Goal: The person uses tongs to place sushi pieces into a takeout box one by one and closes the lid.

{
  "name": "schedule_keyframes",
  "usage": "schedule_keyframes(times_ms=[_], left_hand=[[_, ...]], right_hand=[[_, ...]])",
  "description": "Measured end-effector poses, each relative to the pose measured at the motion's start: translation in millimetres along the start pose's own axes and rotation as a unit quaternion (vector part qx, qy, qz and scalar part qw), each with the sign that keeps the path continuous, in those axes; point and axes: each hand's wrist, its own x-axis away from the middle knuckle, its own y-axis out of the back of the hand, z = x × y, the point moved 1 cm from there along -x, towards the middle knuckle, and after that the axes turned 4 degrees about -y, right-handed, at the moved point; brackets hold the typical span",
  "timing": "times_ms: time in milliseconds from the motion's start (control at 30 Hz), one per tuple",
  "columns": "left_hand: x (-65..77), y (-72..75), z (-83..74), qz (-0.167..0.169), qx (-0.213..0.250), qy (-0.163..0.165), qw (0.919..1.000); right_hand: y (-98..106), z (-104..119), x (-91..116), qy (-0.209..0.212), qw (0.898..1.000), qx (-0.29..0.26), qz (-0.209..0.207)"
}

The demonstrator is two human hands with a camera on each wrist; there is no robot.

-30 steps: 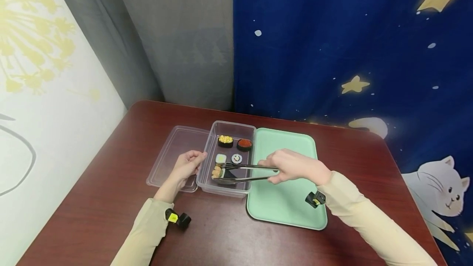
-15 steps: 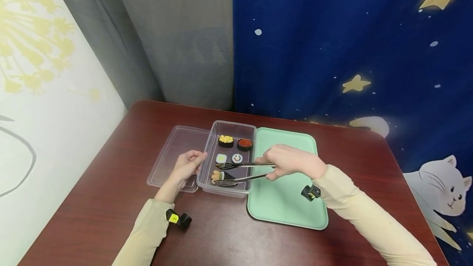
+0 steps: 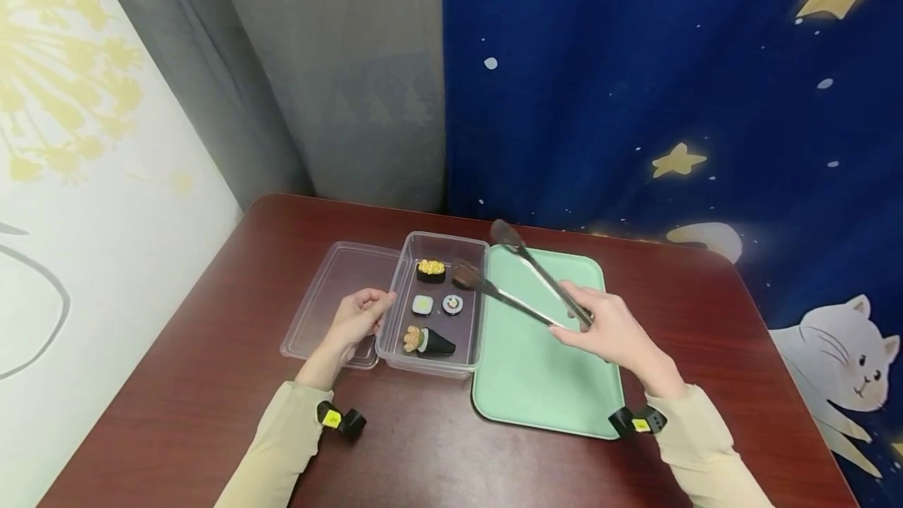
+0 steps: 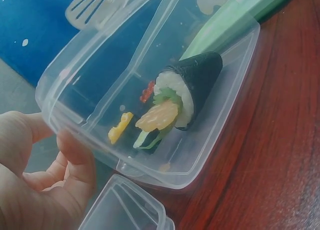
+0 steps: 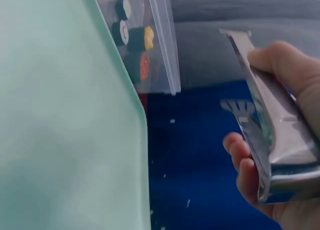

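Observation:
My left hand [image 3: 358,318] pinches the left rim of a clear plastic box [image 3: 423,361]. With my right hand [image 3: 610,329] I hold metal tongs [image 3: 520,304], raised over the green tray [image 3: 546,394], their arms spread and nothing between the tips. Inside the box, a cone-shaped sushi hand roll [image 3: 436,342] lies on its side near the front. Behind it are a square sushi roll [image 3: 422,304] and a round one [image 3: 452,304]. Corn-topped sushi [image 3: 430,270] sits at the back left. One tong tip mostly hides the red roe sushi [image 5: 144,68] in the head view.
A clear lid [image 3: 331,277] lies flat on the brown table [image 3: 409,445], left of the box and partly under my left hand. The green tray stands against the box's right side. Curtains [image 3: 564,85] hang behind the table.
The tongs have left the hand roll, which stays in the box. My right hand has moved right, swinging the tips up and toward the back. My left hand stays on the rim.

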Motion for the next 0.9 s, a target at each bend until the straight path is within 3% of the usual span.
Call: schedule_keyframes(times_ms=[200, 300, 433, 533, 700, 900], left_hand=[[-0.4, -0.1, 1.5, -0.009, -0.001, -0.004, 1.0000], [-0.5, 0.4, 2.3, -0.007, 0.000, -0.003, 1.0000], [-0.6, 0.1, 3.0, -0.004, 0.003, -0.001, 1.0000], [-0.6, 0.0, 3.1, -0.004, 0.002, 0.000, 1.0000], [4.3, -1.3, -6.7, 0.000, 0.003, 0.010, 0.9999], [3.0, 0.1, -3.8, 0.005, 0.007, 0.011, 0.9999]], right_hand=[[5, -20, 31, -0.101, 0.986, 0.025, -0.128], [7, -33, 45, -0.153, 0.971, 0.040, -0.179], [6, -48, 59, -0.223, 0.949, 0.057, -0.215], [3, -57, 69, -0.293, 0.930, 0.066, -0.212], [-2, -69, 83, -0.392, 0.900, 0.089, -0.166], [-11, -83, 94, -0.421, 0.891, 0.112, -0.129]])
